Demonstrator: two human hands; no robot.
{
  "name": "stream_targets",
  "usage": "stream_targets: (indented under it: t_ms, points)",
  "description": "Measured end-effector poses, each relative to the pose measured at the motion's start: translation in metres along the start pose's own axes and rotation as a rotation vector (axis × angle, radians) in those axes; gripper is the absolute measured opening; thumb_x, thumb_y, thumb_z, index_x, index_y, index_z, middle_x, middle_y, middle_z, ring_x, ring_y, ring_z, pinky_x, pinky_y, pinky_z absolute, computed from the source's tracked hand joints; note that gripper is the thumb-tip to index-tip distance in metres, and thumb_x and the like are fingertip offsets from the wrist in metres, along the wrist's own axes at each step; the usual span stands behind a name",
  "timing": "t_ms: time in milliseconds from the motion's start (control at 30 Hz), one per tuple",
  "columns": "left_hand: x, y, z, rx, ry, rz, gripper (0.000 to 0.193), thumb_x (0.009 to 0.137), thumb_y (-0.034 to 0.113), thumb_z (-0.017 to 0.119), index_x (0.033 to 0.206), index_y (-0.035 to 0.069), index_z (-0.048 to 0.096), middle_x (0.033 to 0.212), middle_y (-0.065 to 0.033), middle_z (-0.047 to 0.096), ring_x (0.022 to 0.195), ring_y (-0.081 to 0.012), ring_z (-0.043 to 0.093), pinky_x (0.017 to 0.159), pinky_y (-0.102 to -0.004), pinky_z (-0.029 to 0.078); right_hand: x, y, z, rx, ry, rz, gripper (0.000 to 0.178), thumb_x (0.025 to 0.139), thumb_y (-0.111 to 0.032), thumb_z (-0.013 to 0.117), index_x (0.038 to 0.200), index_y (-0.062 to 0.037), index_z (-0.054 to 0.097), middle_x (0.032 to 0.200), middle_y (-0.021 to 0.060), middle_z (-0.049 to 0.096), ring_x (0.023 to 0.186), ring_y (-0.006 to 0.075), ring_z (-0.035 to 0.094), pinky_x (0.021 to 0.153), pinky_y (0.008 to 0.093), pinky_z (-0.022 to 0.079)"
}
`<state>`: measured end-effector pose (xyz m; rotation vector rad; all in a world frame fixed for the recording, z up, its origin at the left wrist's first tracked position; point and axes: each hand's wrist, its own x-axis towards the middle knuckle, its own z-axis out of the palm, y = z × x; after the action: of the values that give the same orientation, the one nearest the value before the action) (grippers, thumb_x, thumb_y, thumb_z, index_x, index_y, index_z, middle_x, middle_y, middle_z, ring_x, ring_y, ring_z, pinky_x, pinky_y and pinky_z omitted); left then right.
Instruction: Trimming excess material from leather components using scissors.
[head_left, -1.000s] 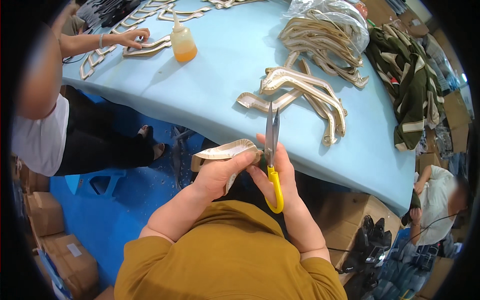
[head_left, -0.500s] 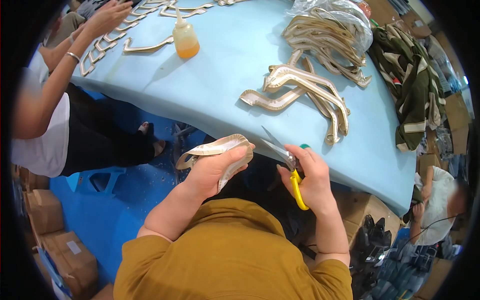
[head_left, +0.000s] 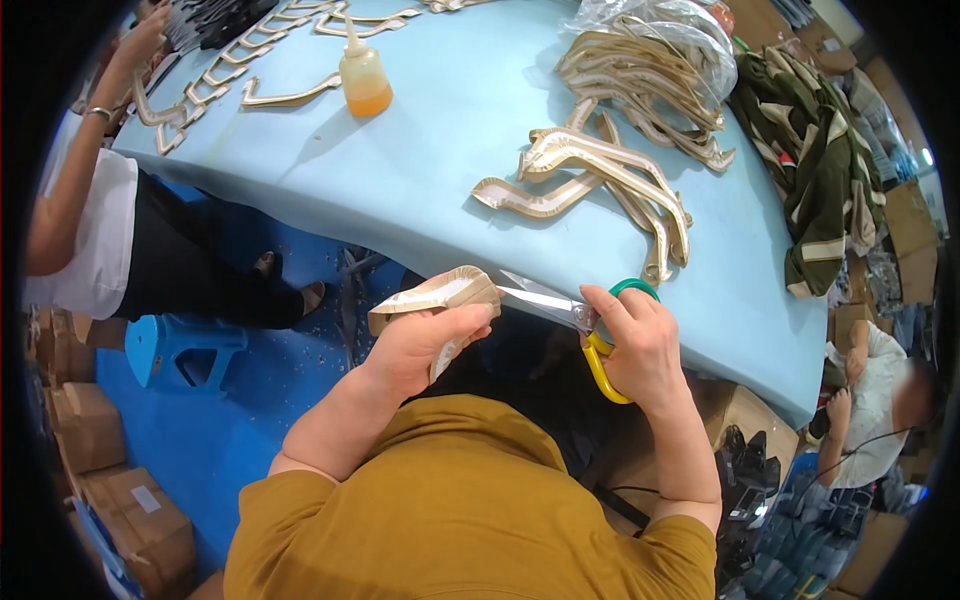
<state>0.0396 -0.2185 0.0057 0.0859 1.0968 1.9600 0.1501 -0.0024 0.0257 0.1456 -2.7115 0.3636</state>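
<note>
While the left hand (head_left: 425, 340) grips the strap (head_left: 435, 297), scissors (head_left: 560, 305) clasped in the right hand (head_left: 640, 345) point leftward at its near end.

Beige curved strap piece (head_left: 438, 296) sits clamped in the left grip, one end poking out past the thumb. Scissors (head_left: 575, 320), yellow and green handles, in the right grip; blades point left, tips just beside the strap piece.

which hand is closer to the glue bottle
Left. The left hand, holding a beige strip, sits below the glue bottle; the right hand, with scissors, is farther off to the right.
</note>
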Motion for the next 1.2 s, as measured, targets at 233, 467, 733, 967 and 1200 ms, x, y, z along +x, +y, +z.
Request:
stream_targets:
  t_ms: [233, 467, 733, 967, 1200]
  points:
    - [0.001, -0.004, -0.004, -0.125, -0.053, 0.036, 0.033, 0.081, 0.008, 0.061, 0.111, 0.001, 0.052, 0.104, -0.0082, 0.058, 0.094, -0.0148, 0.056, 0.083, -0.0266, 0.045, 0.0, 0.0, 0.0, 0.013, -0.008, 0.007, 0.046, 0.056, -0.005, 0.071, 0.1, -0.0082, 0.058, 0.066, 0.0062, 0.046, 0.062, 0.023, 0.05, 0.057, 0.0337, 0.043]
    - [0.001, -0.012, -0.005, -0.024, -0.023, 0.062, 0.032, 0.081, 0.008, 0.062, 0.111, 0.0, 0.053, 0.103, -0.0063, 0.058, 0.094, -0.0126, 0.055, 0.084, -0.026, 0.044, 0.006, 0.001, -0.001, -0.01, -0.003, -0.081, 0.039, 0.059, -0.005, 0.069, 0.096, -0.0085, 0.058, 0.064, 0.0057, 0.044, 0.059, 0.0217, 0.049, 0.054, 0.0333, 0.041]
    - [0.0, -0.014, -0.005, -0.05, -0.087, 0.076, 0.027, 0.081, 0.007, 0.061, 0.107, 0.0, 0.056, 0.1, -0.0049, 0.059, 0.091, -0.0111, 0.055, 0.081, -0.0248, 0.044, 0.003, 0.005, -0.004, -0.111, -0.027, -0.122, 0.037, 0.061, -0.009, 0.068, 0.096, -0.0106, 0.058, 0.065, 0.0053, 0.045, 0.06, 0.0219, 0.05, 0.054, 0.0329, 0.041]
    - [0.003, -0.017, -0.006, 0.026, -0.087, 0.099, 0.026, 0.08, 0.007, 0.063, 0.105, 0.0, 0.057, 0.096, -0.0047, 0.06, 0.088, -0.0106, 0.055, 0.079, -0.0238, 0.045, 0.007, 0.008, -0.019, -0.165, -0.116, -0.168, 0.04, 0.06, -0.013, 0.069, 0.097, -0.0121, 0.055, 0.067, 0.0057, 0.046, 0.062, 0.0224, 0.052, 0.056, 0.0333, 0.042]
    - [0.002, -0.013, -0.005, 0.103, -0.095, 0.083, 0.026, 0.079, 0.009, 0.065, 0.103, 0.0, 0.058, 0.092, -0.0039, 0.06, 0.085, -0.0093, 0.055, 0.076, -0.0226, 0.045, 0.008, 0.012, -0.022, -0.058, -0.17, -0.151, 0.034, 0.063, -0.009, 0.07, 0.094, -0.0115, 0.057, 0.064, 0.0042, 0.045, 0.06, 0.0216, 0.051, 0.053, 0.0332, 0.042]
